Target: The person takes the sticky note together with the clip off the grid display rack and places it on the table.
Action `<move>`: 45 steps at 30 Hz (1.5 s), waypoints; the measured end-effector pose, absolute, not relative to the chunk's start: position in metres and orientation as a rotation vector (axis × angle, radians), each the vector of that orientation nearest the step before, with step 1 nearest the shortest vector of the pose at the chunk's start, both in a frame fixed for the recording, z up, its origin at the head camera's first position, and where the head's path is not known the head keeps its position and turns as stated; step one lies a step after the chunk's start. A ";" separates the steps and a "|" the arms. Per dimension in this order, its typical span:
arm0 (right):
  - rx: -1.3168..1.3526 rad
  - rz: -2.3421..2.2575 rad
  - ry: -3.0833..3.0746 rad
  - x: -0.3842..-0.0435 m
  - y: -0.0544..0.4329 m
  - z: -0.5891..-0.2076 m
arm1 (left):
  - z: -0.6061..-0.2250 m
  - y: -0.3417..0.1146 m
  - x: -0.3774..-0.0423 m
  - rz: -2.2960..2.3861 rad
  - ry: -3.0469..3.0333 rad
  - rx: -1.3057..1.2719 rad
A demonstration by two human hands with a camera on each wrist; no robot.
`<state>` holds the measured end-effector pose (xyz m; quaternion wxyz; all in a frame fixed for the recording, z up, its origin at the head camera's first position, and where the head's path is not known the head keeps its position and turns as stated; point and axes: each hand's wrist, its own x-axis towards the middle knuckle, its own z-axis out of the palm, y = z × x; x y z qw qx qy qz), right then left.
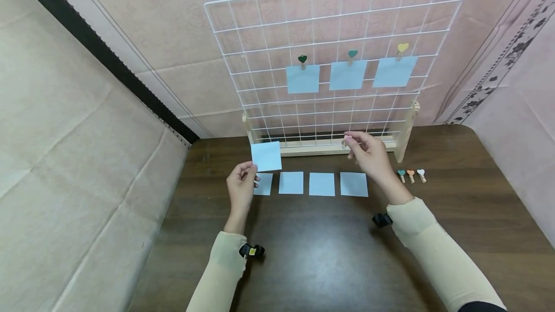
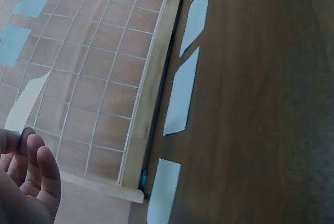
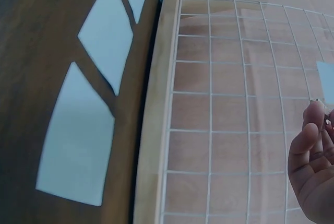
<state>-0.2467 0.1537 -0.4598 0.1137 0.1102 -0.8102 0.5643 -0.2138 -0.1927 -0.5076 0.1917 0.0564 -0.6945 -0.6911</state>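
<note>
Between thumb and fingers, my left hand point(image 1: 242, 183) pinches a light blue paper card point(image 1: 266, 156) by its lower left corner, raised in front of the grid's lower left. The card's pale face shows edge-on in the left wrist view, above my fingers point(image 2: 35, 153). My right hand point(image 1: 368, 154) is lifted before the grid's lower right, pinching a small clip point(image 1: 345, 141) with a pinkish head at the fingertips; fingers mostly cover it. Three blue cards point(image 1: 302, 79) hang on the white wire grid point(image 1: 303, 45), held by heart clips in dark green point(image 1: 302, 58), teal point(image 1: 352, 54) and yellow point(image 1: 403, 47).
Several blue cards point(image 1: 322, 184) lie in a row on the brown wooden table point(image 1: 312, 249), before the grid's wooden base point(image 1: 321, 150). Right of them lie three heart clips: teal point(image 1: 401, 175), orange point(image 1: 410, 175) and white point(image 1: 421, 175). Pale cloth point(image 1: 86, 158) surrounds the table.
</note>
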 end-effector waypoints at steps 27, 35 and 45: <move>0.103 1.756 -2.362 -0.223 0.201 -0.514 | -0.540 -0.206 -0.193 -1.928 -2.017 0.274; 0.060 1.851 -2.357 -0.213 0.204 -0.519 | -0.550 -0.216 -0.187 -1.900 -2.033 0.291; 0.074 1.769 -2.461 -0.210 0.223 -0.539 | -0.550 -0.222 -0.175 -1.910 -2.065 0.343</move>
